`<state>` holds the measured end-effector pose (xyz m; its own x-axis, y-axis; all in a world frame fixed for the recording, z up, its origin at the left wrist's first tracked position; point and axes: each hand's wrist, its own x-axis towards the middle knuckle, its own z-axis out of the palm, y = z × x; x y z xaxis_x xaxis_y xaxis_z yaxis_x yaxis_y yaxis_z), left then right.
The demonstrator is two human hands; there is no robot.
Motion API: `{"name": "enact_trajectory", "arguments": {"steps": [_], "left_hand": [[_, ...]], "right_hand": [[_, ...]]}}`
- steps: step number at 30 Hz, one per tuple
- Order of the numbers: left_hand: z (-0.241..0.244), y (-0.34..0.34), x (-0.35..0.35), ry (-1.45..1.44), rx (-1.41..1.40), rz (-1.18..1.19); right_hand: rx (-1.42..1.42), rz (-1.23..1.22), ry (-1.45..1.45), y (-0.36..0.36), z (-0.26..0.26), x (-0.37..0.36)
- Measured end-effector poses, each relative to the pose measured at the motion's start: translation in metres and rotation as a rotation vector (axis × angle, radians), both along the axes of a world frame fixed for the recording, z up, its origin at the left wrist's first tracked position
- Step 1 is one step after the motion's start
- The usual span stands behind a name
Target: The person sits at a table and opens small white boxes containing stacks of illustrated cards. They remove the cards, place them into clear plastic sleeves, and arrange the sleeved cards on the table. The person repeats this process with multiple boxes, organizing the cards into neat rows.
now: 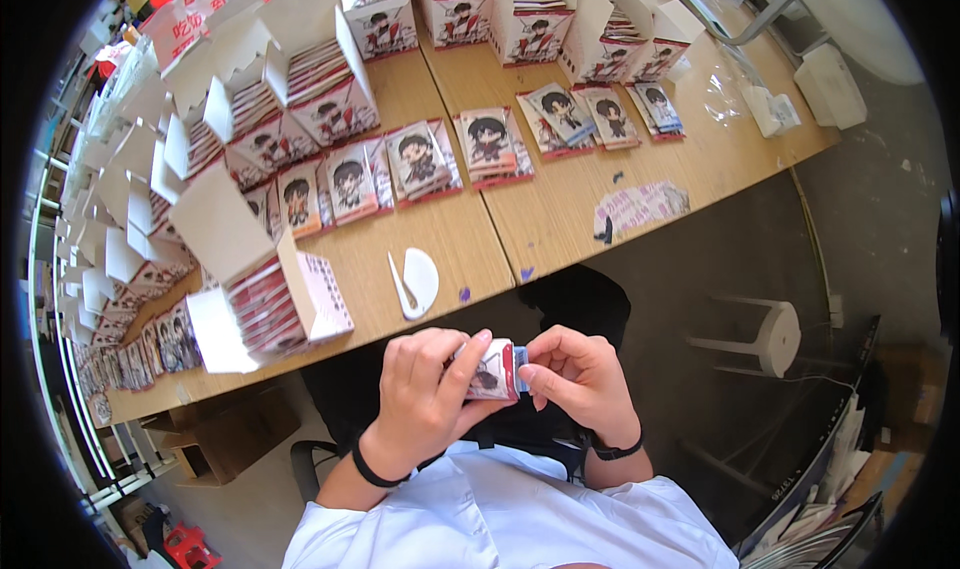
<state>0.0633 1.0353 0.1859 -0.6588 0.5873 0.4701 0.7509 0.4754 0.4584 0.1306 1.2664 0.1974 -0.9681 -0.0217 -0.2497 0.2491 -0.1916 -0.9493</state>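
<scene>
Over my lap, my left hand (431,377) grips a printed card packet (491,371) with a cartoon figure and red edges. The fingers of my right hand (574,377) pinch a blue-edged card (522,368) that juts from the packet's right end. How far the card reaches inside is hidden. Beyond my hands, a white cutter-like tool (414,284) lies near the table edge. To its left stands an open carton (322,287) filled with red-edged packets (264,306). Cartoon cards (351,186) rest on packets in a row farther back.
Open cartons (536,36) of packets line the back and left of the wooden table (480,246). Rows of cards (157,344) cover its left end. A torn printed sheet (641,207) lies at the right front edge. A white stool (780,338) stands on the floor at right.
</scene>
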Motion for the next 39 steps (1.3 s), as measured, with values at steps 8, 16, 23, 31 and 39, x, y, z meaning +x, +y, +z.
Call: {"name": "enact_trajectory", "arguments": {"steps": [8, 16, 23, 31, 39], "left_hand": [[0.012, 0.036, -0.022, 0.095, 0.002, 0.129], [0.010, 0.044, -0.029, 0.130, 0.104, 0.187], [0.004, 0.030, -0.025, 0.075, 0.176, 0.182], [-0.006, 0.038, -0.030, -0.008, 0.226, 0.173], [-0.006, 0.040, -0.032, 0.040, 0.233, 0.150]], "right_hand": [[0.236, 0.129, 0.219, 0.040, 0.011, -0.051], [0.259, 0.288, 0.179, 0.051, 0.027, -0.078], [0.491, 0.176, 0.354, 0.074, 0.058, -0.109], [0.805, -0.018, 0.425, 0.095, 0.073, -0.140], [0.930, 0.022, 0.523, 0.100, 0.079, -0.151]]}}
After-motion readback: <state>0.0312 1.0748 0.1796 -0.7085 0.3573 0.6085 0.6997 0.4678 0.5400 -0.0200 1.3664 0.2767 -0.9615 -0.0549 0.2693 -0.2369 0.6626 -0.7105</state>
